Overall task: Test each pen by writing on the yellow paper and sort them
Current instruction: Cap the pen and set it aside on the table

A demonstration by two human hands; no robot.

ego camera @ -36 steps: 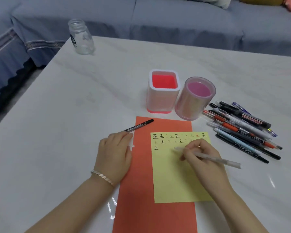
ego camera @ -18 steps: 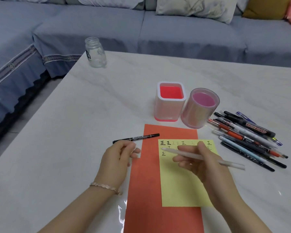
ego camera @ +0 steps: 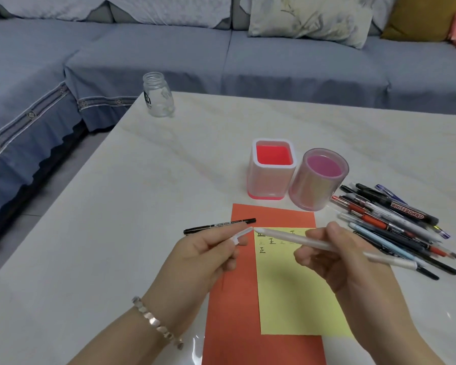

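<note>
My right hand [ego camera: 334, 262] grips a white pen [ego camera: 282, 237] above the yellow paper [ego camera: 295, 293], tip pointing left. My left hand [ego camera: 203, 255] pinches the pen's white cap [ego camera: 241, 236], its open end almost touching the pen tip. The yellow paper bears several written marks near its top and lies on an orange sheet [ego camera: 234, 299]. A black pen [ego camera: 219, 226] lies on the table left of the orange sheet's top. A pile of several pens [ego camera: 395, 222] lies to the right.
A square pink holder [ego camera: 273, 169] and a round pink holder [ego camera: 317, 180] stand behind the orange sheet, no pens visible in them. A glass jar [ego camera: 158, 94] stands at the table's far left corner. A blue sofa [ego camera: 248, 56] runs behind and to the left of the white table [ego camera: 116, 206].
My right hand lifted the white pen off the paper and turned its tip left. My left hand rose from the table and brought the cap up to the tip.
</note>
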